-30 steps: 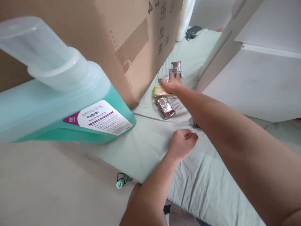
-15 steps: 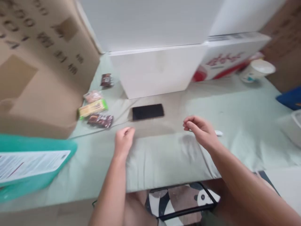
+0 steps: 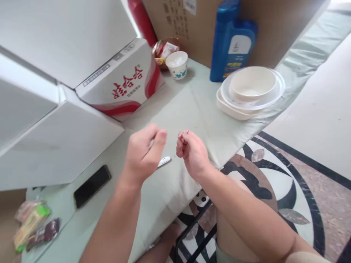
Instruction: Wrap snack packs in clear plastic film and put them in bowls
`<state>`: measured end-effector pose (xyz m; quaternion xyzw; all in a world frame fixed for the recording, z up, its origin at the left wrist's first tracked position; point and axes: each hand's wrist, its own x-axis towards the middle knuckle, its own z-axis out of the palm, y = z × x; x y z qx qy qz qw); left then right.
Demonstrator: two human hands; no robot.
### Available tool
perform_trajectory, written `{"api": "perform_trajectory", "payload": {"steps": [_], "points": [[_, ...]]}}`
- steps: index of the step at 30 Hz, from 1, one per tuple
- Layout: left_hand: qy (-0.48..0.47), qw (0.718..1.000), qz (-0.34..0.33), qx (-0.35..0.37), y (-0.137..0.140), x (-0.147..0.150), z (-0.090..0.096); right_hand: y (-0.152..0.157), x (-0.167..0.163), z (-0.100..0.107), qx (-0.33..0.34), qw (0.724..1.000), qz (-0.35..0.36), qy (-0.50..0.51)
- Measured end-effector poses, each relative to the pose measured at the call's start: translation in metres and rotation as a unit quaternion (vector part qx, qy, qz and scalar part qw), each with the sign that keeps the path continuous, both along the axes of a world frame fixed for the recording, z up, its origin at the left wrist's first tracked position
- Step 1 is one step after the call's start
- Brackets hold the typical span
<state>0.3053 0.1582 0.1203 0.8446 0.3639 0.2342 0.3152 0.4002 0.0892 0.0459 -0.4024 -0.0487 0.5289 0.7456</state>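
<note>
Centrally, both hands over cloth-covered worktop [image 3: 181,106]: L hand [image 3: 144,153] clenched, R hand [image 3: 194,151] w/ fingers curled in; can't tell if either grip encloses anything. White item [image 3: 165,160], partly hidden by L hand, lies btwn them; phone [image 3: 92,186] nr white box [image 3: 90,146].

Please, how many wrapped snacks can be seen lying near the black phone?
3, at the lower left: a yellow pack with green ends, a pinkish pack above it, and a dark brown pack to its right. More may be hidden.
</note>
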Motion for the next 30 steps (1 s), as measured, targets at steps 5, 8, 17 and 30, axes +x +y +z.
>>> {"api": "perform_trajectory", "payload": {"steps": [5,8,17,30], "points": [[0.029,0.946,-0.295,0.126,0.005,0.177,-0.002,0.007,0.026,-0.011,-0.032,0.996,-0.042,0.072],[0.105,0.925,-0.331,0.157,0.010,0.238,-0.029,0.008,0.033,-0.012,-0.021,0.996,-0.032,0.085],[0.297,0.874,-0.290,0.253,0.011,0.262,-0.024,-0.002,0.047,-0.002,-0.009,0.996,0.003,0.092],[0.268,0.868,-0.269,0.321,0.014,0.259,0.003,0.003,0.041,-0.004,-0.041,0.997,-0.001,0.059]]}}
